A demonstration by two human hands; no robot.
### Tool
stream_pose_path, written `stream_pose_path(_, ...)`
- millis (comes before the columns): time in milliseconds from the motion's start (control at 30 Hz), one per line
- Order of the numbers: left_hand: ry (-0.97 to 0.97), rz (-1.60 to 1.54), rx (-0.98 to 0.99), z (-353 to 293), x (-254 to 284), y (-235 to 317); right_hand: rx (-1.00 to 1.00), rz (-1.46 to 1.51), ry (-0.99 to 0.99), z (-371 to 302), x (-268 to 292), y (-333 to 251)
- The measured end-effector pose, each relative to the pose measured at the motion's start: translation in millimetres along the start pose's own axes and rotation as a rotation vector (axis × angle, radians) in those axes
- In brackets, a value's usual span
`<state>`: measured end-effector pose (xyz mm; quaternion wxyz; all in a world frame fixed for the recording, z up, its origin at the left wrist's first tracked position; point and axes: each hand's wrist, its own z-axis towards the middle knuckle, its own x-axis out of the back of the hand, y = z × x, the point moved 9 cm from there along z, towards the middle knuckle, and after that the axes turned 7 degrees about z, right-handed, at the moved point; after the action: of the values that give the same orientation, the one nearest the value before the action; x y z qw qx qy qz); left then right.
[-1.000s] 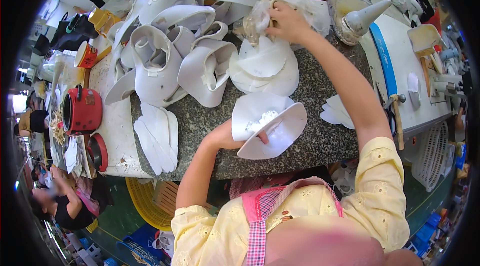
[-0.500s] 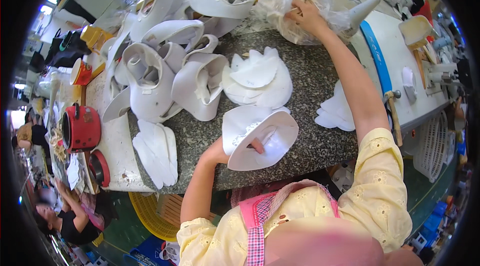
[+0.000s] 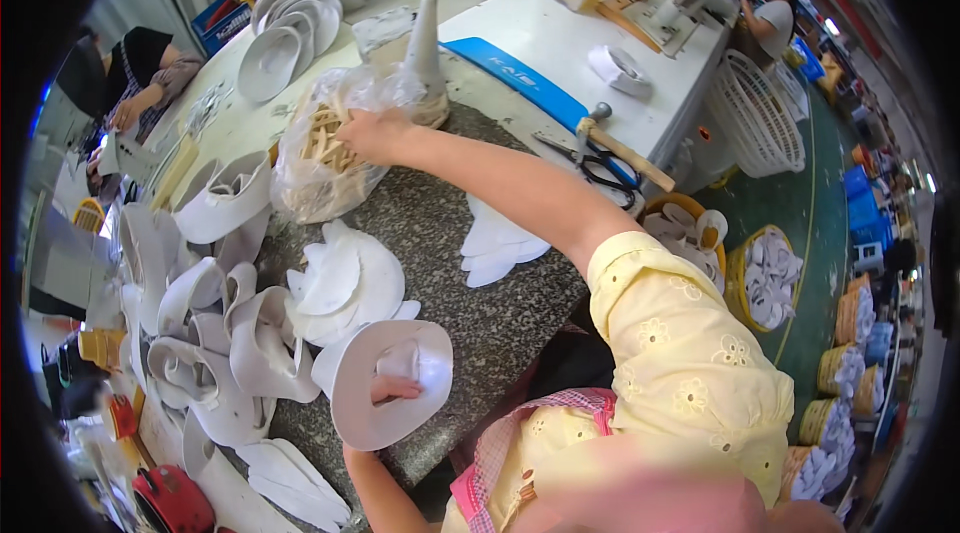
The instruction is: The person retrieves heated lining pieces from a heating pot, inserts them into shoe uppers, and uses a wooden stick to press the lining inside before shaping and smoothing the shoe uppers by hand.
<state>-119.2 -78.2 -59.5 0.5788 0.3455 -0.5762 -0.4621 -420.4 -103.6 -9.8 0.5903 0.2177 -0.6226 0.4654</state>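
My left hand point(image 3: 396, 389) is closed on a white, curved, flared shell point(image 3: 345, 385) near the front of the speckled stone slab point(image 3: 430, 223). Its fingers show through the shell's opening; the rest of the hand is behind the wall. My right hand point(image 3: 375, 138) reaches across into a clear plastic bag point(image 3: 345, 195) of tan strips point(image 3: 322, 143). Its fingers are bent inward, with the tips hidden among strips and plastic. Between the hands lies a stack of thin white cut-outs point(image 3: 350, 273). A grey-white cone point(image 3: 424, 48) stands behind the bag.
Many white shells point(image 3: 190, 383) crowd the slab's left side. More flat cut-outs point(image 3: 500, 243) lie under my right forearm. A hammer point(image 3: 630, 158), black-handled scissors point(image 3: 608, 178) and a long blue strip point(image 3: 530, 78) lie at the right. Another person works at the far left.
The view has swung right, so the bench sits further left and lower in it. My right hand stays at the bag, where the tan strips now show more. My left hand still holds the shell.
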Motion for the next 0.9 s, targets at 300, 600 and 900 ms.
stream_pose_path(300, -0.007, 0.022, -0.028, -4.0, 0.8, 5.0, -0.063, 0.241, 0.23, -9.2, 20.3, 8.0)
stream_pose_path(600, 0.015, -0.05, 0.1, -12.0, -3.6, -19.9, 0.034, 0.178, 0.285, -10.5, 34.8, 24.1)
stream_pose_path(900, 0.057, -0.066, 0.075, -11.2, -4.5, -17.3, -0.044, 0.864, 0.213, 3.7, 10.4, 79.6)
